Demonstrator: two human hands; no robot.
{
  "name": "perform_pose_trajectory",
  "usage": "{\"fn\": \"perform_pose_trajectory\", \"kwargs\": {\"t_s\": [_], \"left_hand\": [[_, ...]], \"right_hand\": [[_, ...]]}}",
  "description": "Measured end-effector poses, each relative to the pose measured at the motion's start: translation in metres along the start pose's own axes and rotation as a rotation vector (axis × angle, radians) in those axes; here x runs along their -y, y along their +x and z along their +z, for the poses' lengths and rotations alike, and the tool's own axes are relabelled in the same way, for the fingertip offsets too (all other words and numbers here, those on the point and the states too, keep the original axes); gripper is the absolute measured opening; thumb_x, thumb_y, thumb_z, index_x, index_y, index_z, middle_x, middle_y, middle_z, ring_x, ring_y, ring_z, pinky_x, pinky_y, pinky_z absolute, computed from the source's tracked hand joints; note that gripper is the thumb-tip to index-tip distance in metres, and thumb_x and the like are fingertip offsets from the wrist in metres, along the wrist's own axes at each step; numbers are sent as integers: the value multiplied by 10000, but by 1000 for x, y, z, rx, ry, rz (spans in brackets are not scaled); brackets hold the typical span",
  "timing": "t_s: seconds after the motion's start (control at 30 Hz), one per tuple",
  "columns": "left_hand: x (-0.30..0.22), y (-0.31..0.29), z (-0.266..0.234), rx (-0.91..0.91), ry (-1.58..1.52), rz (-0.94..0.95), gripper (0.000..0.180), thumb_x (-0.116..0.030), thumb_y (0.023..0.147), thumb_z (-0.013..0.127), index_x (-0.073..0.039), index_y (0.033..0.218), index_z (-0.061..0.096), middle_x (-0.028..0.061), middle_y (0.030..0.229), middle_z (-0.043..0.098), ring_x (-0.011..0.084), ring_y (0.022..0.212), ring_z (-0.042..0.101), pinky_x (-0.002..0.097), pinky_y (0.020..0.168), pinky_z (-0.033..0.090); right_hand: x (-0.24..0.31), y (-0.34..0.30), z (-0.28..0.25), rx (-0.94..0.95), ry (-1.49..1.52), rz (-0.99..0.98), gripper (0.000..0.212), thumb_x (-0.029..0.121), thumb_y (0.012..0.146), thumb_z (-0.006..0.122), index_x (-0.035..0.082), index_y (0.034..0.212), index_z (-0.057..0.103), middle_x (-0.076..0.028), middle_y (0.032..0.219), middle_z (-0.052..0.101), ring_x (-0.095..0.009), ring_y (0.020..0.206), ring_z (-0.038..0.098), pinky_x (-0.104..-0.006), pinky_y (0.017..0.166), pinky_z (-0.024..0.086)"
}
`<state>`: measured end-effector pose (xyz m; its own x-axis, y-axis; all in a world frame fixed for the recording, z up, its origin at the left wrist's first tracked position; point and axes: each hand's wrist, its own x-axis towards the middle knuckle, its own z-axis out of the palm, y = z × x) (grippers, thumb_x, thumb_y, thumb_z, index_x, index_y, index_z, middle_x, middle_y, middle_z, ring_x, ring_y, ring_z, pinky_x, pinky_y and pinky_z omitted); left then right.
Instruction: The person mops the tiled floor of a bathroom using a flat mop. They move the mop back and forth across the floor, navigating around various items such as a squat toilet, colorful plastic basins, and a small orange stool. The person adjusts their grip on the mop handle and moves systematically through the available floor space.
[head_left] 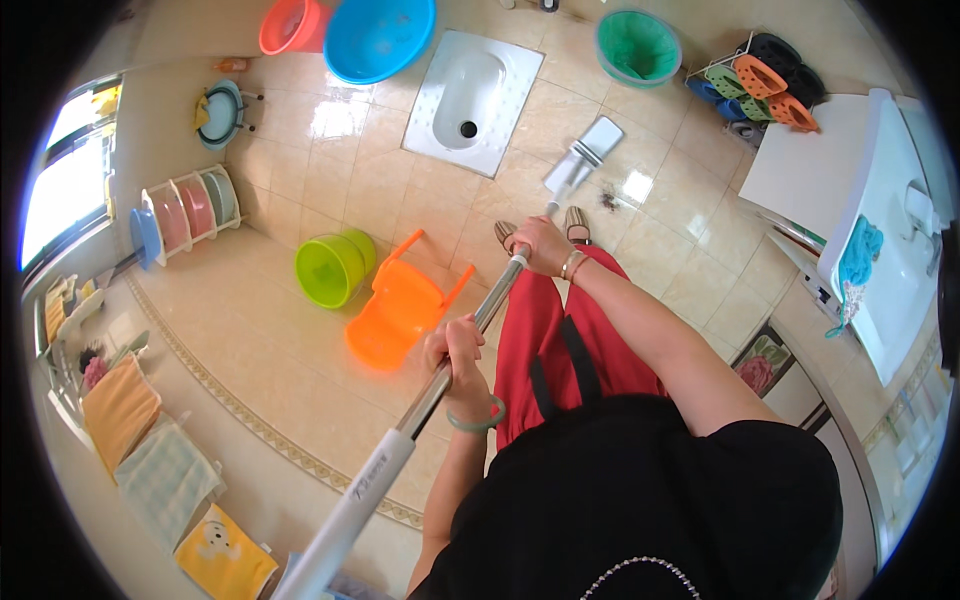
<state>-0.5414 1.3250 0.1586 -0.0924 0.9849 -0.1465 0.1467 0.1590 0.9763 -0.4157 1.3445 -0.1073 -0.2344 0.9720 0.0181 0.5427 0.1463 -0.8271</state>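
Observation:
Both my hands are wrapped round the metal pole of a flat mop (492, 302), which slants from the lower left up to the floor ahead. My right hand (542, 246) grips it lower down, closer to the mop head. Higher up, near the white handle sleeve (360, 500), my left hand (458, 352) is closed on the same pole. The white and grey mop head (600, 140) rests on the tiles just beyond my feet. Beside it lies a small dark clump of dirt (608, 201), possibly hair.
A squat toilet (424, 115) is set in the floor ahead. Orange chair (395, 315) and lime bucket (325, 275) stand left. Blue basin (375, 45) and green-lined bin (625, 60) are at the far wall. Shoe rack (745, 85) and sink cabinet (800, 155) line the right.

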Motion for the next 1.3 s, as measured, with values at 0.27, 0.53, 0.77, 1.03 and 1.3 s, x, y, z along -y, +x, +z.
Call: {"fn": "perform_pose_trajectory", "kwargs": {"t_s": [0.27,0.53,0.77,1.03,1.3], "left_hand": [[-29,14,18,352,-26,167,212,-12,954,464,-66,755,414,37,657,485,171,650,521,463,905,463],[-13,42,40,368,-108,474,180,-37,941,459,-67,763,453,46,677,516,163,661,541,462,918,455],[31,43,55,263,15,359,245,22,938,472,-60,710,438,33,659,506,121,609,475,366,825,484],[0,31,-7,353,125,138,300,95,850,572,-29,647,389,27,621,444,126,563,448,360,786,513],[-21,71,-99,629,54,171,261,44,859,601,-29,672,434,27,658,511,143,621,511,394,879,488]], "right_hand": [[10,-7,-53,-179,106,66,106,79,743,613,123,687,535,-69,703,566,-282,770,555,-392,755,429],[-7,65,-86,-152,61,-6,68,47,776,556,76,726,520,-109,734,567,-313,813,565,-409,744,448],[-37,66,-64,-203,34,113,100,114,806,613,82,751,536,-85,796,579,-295,830,586,-399,759,471],[19,29,-24,-140,17,223,192,238,808,675,100,768,547,-63,805,590,-279,849,603,-407,738,486],[66,54,13,117,-44,207,246,317,835,656,112,710,604,-68,800,630,-285,828,603,-424,679,490]]}}
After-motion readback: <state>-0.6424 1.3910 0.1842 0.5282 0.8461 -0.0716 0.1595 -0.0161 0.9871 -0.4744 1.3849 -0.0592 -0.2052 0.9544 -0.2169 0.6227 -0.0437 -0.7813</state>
